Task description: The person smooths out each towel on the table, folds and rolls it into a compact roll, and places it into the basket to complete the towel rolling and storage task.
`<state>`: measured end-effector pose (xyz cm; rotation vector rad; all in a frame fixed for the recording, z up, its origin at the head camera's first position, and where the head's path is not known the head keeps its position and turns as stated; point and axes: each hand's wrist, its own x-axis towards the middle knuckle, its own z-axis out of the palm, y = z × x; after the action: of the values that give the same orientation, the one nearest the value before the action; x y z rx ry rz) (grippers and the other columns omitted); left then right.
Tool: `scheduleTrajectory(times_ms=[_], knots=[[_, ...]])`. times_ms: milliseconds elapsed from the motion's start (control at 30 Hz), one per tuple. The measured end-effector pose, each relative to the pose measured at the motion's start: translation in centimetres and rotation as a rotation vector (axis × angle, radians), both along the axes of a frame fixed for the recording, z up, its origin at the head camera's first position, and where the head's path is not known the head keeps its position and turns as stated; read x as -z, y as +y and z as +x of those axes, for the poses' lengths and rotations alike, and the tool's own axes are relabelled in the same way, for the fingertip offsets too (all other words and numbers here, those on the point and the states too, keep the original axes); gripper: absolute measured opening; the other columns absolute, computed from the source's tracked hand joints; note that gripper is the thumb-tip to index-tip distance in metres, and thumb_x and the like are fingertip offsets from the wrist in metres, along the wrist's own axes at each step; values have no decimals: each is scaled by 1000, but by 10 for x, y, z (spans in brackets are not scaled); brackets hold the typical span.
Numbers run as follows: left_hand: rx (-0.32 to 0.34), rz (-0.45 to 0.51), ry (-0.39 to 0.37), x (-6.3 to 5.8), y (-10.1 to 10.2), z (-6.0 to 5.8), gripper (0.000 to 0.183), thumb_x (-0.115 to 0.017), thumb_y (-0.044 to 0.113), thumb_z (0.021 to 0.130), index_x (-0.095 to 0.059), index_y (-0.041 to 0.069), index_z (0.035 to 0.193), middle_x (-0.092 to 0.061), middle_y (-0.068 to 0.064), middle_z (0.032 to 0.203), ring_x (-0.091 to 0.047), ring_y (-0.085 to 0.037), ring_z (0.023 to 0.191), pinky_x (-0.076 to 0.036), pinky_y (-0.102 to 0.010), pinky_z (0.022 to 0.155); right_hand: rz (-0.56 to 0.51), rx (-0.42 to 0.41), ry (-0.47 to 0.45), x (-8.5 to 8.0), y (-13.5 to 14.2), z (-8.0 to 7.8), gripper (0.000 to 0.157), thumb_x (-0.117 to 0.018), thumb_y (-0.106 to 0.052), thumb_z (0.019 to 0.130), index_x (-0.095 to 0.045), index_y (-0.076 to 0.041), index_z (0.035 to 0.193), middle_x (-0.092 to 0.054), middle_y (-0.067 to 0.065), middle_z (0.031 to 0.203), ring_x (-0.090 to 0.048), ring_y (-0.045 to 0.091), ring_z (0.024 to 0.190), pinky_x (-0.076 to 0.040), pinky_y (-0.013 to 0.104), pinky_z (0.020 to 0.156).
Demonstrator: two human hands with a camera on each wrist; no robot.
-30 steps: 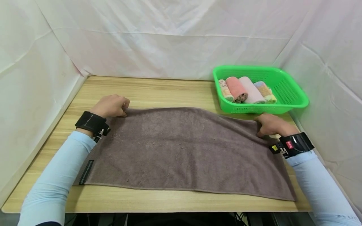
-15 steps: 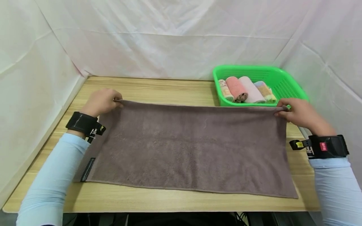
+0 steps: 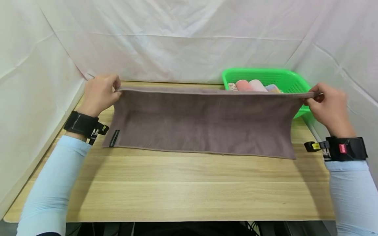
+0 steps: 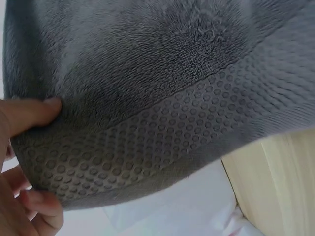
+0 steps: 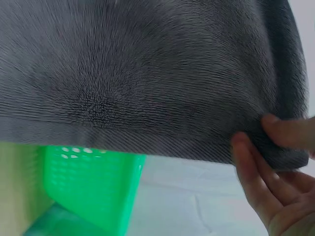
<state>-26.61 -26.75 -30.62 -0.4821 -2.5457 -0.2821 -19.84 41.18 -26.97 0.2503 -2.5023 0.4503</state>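
Note:
A brown-grey towel point(image 3: 206, 121) with a dark label near its lower left corner is stretched between my two hands, its top edge raised above the table. My left hand point(image 3: 100, 93) pinches the upper left corner; in the left wrist view the thumb lies on the pile, beside a band point(image 4: 172, 128) of raised dots. At the upper right corner my right hand point(image 3: 330, 105) pinches the cloth between thumb and fingers, seen closely in the right wrist view on the towel point(image 5: 147, 73). Whether the lower edge touches the table cannot be made out.
A green basket point(image 3: 295, 78) stands at the back right, partly behind the towel. It holds several rolled towels, among them a pink one point(image 3: 243, 86) and a white one point(image 3: 257, 86). White cloth walls point(image 3: 177, 49) enclose the wooden table point(image 3: 200, 186) at the back and sides.
Both hands have lifted the towel's far edge, and its near edge has moved away from the table's front. The right hand shifted right, then up. The towel now covers part of the basket.

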Motion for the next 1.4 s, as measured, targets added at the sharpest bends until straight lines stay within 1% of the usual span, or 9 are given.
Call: scheduleTrajectory(times_ms=[267,400,567,800,1067,1167,1233,1333,1400], knots=[[127,-127,-115,16,-13,38,18,-71,18,68,-53,20,65,-54,4,61,-46,-18,52,-35,-36,46,-134,-75,-223,34,18,43,11,-69,-5,85,-73,-5,95,-65,-9,89,-56,-13,74,-43,5,63],[201,-179,-247,22,-16,53,29,-74,19,67,-46,23,61,-46,7,59,-41,-14,52,-34,-31,49,-178,-151,-345,52,29,57,13,-70,-5,84,-73,-6,96,-68,-3,97,-61,-7,80,-47,10,63],[263,-235,-502,31,-13,67,40,-79,30,69,-41,22,59,-37,8,56,-36,-10,51,-30,-27,48,-81,-255,-467,71,32,59,16,-74,0,77,-73,-12,87,-69,4,94,-64,2,77,-48,13,62],[230,-228,-751,40,-8,79,35,-74,60,66,-62,27,63,-55,13,63,-47,-9,54,-40,-29,52,136,-163,-596,83,24,53,17,-72,-43,80,-71,-27,76,-65,-10,77,-60,7,70,-46,27,59],[230,-123,-657,50,-5,60,41,-73,44,78,-68,11,102,-62,-6,90,-57,-21,78,-47,-39,70,295,-87,-559,77,17,27,38,-70,-48,80,-66,-11,85,-64,2,78,-58,23,69,-44,42,60],[261,-147,-584,55,-5,52,53,-76,38,77,-64,7,119,-57,-19,115,-52,-35,103,-41,-49,85,230,-22,-630,78,15,15,71,-62,-59,82,-58,0,121,-61,17,95,-57,35,85,-44,52,67],[283,-168,-568,58,-5,49,64,-77,40,74,-61,6,127,-46,-25,132,-41,-42,119,-32,-55,95,172,7,-674,81,15,8,92,-58,-62,83,-34,1,145,-54,25,107,-52,40,93,-42,56,71],[292,-175,-611,61,-6,46,81,-77,49,70,-55,7,135,-33,-29,142,-27,-48,128,-24,-59,100,103,-21,-709,85,18,-2,98,-59,-57,85,-16,-2,153,-51,29,109,-51,40,91,-44,53,69],[275,-169,-638,64,-8,46,87,-76,54,68,-52,8,138,-28,-30,145,-21,-51,129,-20,-62,99,39,-59,-726,88,21,-10,91,-63,-50,85,-23,-1,151,-48,33,119,-52,44,96,-47,51,70]])
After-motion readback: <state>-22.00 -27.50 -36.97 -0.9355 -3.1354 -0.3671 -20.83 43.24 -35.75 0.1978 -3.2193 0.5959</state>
